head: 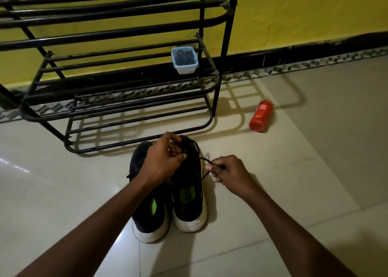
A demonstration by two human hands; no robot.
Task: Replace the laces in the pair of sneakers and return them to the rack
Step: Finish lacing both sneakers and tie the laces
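Two black sneakers with white soles stand side by side on the floor, heels toward me: the left sneaker (148, 211) and the right sneaker (189, 195). My left hand (162, 161) is curled over the front of the right sneaker and pinches its black lace near the eyelets. My right hand (227, 172) is just right of that shoe and pinches the free end of the black lace (206, 161), which runs from the shoe to my fingers. The black metal shoe rack (117, 100) stands right behind the sneakers.
A small pale-blue plastic tub (184, 60) holding dark laces sits on the rack's middle shelf at its right end. A red foam body wash bottle (261, 116) lies on the tiled floor to the right of the rack. A yellow wall with a black skirting runs behind.
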